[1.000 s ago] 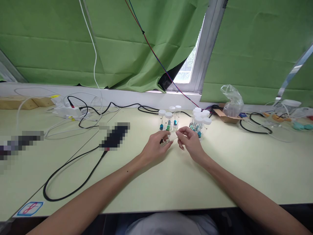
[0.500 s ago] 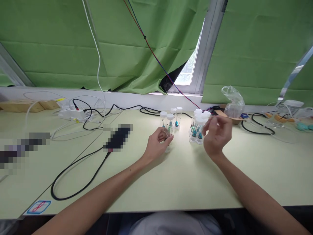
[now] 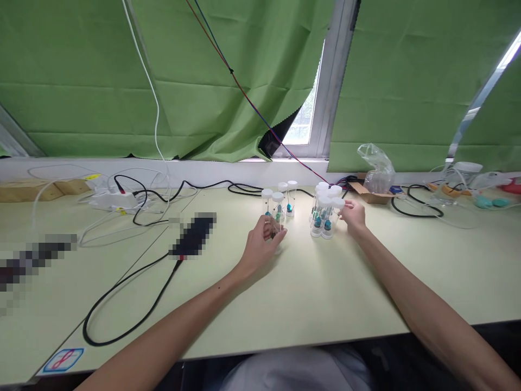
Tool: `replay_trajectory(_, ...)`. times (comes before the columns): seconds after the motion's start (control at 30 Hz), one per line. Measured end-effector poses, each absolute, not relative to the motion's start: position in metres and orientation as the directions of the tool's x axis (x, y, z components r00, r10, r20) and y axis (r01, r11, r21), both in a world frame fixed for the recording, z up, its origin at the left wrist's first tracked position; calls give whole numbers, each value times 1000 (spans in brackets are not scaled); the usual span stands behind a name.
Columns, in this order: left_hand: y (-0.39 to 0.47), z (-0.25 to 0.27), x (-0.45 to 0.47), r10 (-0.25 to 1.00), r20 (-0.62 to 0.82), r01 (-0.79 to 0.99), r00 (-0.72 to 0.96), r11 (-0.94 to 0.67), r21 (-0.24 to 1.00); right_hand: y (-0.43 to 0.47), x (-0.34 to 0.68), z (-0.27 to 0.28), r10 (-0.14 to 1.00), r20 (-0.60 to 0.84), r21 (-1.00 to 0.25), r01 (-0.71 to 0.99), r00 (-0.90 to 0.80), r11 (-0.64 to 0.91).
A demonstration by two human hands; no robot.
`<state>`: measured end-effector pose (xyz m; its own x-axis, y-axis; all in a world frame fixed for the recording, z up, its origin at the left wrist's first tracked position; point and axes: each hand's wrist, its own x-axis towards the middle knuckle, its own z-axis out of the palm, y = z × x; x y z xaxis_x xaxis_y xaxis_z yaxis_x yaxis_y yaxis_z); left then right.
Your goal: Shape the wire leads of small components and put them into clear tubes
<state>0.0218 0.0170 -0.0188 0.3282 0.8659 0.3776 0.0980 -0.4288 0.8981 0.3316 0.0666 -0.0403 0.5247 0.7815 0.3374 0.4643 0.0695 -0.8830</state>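
Note:
My left hand (image 3: 264, 241) is closed around a clear vial (image 3: 278, 247) standing at the front of the left group; something dark shows inside, and my fingers partly hide it. Close behind stand several clear vials with white caps (image 3: 277, 196) and blue or green pieces inside. To the right is a tight cluster of similar vials (image 3: 319, 221), upright, with white caps and blue-green pieces low in them. At its right edge, the fingers of my right hand (image 3: 353, 215) are pinched on the side of a capped vial (image 3: 337, 205), just below the cap.
A phone-like dark object (image 3: 193, 234), blurred out, lies left on a looping black cable (image 3: 122, 282). A white power strip (image 3: 116, 200) and tangled cords lie at the back left. An open cardboard box (image 3: 371, 194) holding a plastic bag (image 3: 378, 176) stands back right.
My right hand has moved from a raised, curled pose down against the rightmost vial of the cluster. My left hand keeps its hold on the front vial. The view has shifted slightly.

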Motion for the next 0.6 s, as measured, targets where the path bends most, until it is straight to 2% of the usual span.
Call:
replay_trajectory(0.1,17,-19,21,867,376,107,327,-430,897,67,332,-49,842,215,-919,393,494,5)
replay_trajectory(0.23,19,-21,21,867,379,105,322,-431,896,65,329,-49,912,137,-927,375,387,-20)
replay_trajectory(0.6,20,-21,22,871,379,120,314,-432,894,61,325,-40,962,99,-926,378,253,-4)
